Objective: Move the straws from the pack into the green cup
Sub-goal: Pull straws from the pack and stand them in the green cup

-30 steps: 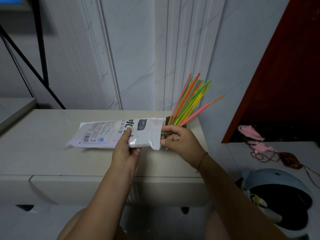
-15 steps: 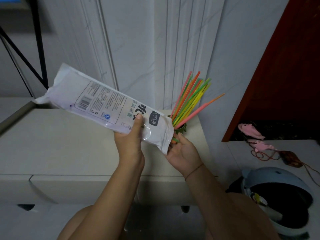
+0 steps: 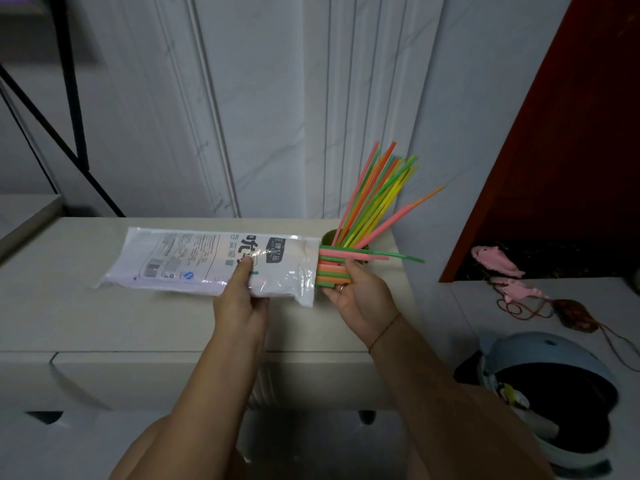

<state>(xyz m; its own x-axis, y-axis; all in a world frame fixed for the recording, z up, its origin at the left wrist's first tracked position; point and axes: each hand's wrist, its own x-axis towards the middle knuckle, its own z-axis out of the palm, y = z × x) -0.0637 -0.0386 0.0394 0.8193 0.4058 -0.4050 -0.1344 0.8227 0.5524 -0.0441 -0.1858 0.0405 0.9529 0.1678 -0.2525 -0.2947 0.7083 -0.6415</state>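
My left hand (image 3: 242, 299) grips the white plastic straw pack (image 3: 194, 261), held roughly level over the cabinet top with its open mouth to the right. A bundle of pink, green and orange straws (image 3: 334, 271) sticks out of that mouth and lies across the fingers of my right hand (image 3: 360, 299), palm up beneath them. Two long straws reach further right. Just behind stands the green cup (image 3: 328, 237), mostly hidden, with several coloured straws (image 3: 377, 199) fanning up and right out of it.
The cream cabinet top (image 3: 104, 323) ends at a front edge with drawers below. A white panelled wall stands close behind the cup. To the right are a red door (image 3: 571, 150), pink toys (image 3: 498, 261) on a white surface, and a blue helmet (image 3: 540, 386) lower down.
The pack, tilted with its closed end raised high at the left, has come down to nearly level. A bundle of straws has slid out of its mouth onto my right hand.
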